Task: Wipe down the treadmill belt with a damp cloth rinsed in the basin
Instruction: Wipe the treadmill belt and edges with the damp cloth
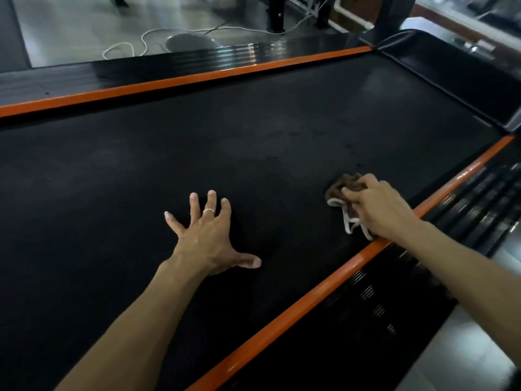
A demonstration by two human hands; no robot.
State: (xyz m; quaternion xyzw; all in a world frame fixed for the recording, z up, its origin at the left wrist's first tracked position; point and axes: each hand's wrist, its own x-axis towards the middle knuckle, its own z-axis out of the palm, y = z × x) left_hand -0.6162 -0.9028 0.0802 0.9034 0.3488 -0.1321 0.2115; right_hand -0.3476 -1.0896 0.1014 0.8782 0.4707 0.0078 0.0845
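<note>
Head view: right hand (377,207) grips bunched cloth (345,190) on belt (253,131) by near orange rail (324,286), unwiped belt stretching leftward; left hand (210,238) splayed flat, bracing.

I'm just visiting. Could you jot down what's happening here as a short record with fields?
Activity: a person wiping a treadmill belt
Left hand: flat on the belt, fingers spread, a ring on one finger
Right hand: grips a bunched brown cloth on the belt, near the orange strip
Basin: not in view
</note>
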